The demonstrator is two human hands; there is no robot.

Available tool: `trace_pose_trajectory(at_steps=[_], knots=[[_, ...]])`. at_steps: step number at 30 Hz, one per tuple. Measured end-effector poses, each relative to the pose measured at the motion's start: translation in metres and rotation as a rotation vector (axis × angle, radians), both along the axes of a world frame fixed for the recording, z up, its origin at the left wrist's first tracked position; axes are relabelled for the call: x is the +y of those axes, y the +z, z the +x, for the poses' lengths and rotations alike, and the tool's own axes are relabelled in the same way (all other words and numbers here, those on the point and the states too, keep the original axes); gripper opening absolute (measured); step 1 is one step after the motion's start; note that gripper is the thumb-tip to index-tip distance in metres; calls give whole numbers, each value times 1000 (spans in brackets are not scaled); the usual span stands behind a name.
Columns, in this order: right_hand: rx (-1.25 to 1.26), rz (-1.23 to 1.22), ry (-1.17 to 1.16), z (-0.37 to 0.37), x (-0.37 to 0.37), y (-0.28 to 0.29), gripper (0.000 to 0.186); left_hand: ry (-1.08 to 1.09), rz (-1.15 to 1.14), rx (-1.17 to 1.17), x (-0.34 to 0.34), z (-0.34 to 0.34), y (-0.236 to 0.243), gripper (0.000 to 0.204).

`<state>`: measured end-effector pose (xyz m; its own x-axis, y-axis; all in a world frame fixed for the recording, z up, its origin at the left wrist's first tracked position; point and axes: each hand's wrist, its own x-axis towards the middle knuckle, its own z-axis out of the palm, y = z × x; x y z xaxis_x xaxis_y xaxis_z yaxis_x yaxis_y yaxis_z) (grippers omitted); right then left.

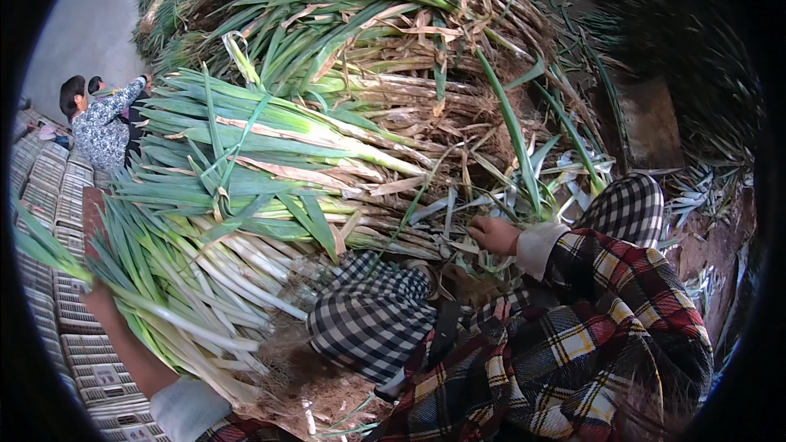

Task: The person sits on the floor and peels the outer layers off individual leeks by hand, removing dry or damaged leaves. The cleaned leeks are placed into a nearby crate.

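At the far left my left hand [100, 303] closes round a long green onion [176, 319]. Its leaves point up and left past the hand, and its white stem slants down across a pile of cleaned green onions [237, 274] with pale, bare shanks. My right hand [494, 236] is curled in front of me, over stripped leaf scraps. Its fingertips are partly hidden, so I cannot see whether anything is in it. Beyond both hands lies a heap of uncleaned green onions [393, 106] with dry brown skins and roots.
Stacked pale crates [61, 221] line the left side. Two people [106, 119] are at the upper left. My knees in checked cloth [368, 311] flank the scraps. At the right stand a brown board [649, 123] and loose peelings [696, 196] on the floor.
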<state>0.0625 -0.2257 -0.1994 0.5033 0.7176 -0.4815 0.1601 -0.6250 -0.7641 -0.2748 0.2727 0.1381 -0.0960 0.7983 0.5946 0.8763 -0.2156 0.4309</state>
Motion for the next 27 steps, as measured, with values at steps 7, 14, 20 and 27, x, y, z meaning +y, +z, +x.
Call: trace_pose_trajectory(at_steps=[7,14,20,27], knots=[[-433,131,44,85,79,-35,26,-870,-636,-314,-165,153,-103,26],[-391,-4,108,108,169,-48,63,-1659,-1229,480,-286,215,-171,35],[-606,189,194,96,163,-68,73,-1320,-842,723,-258,229,-202,35],[-517,197,402,100,157,-22,44,-1370,-1015,889,-279,248,-207,37]])
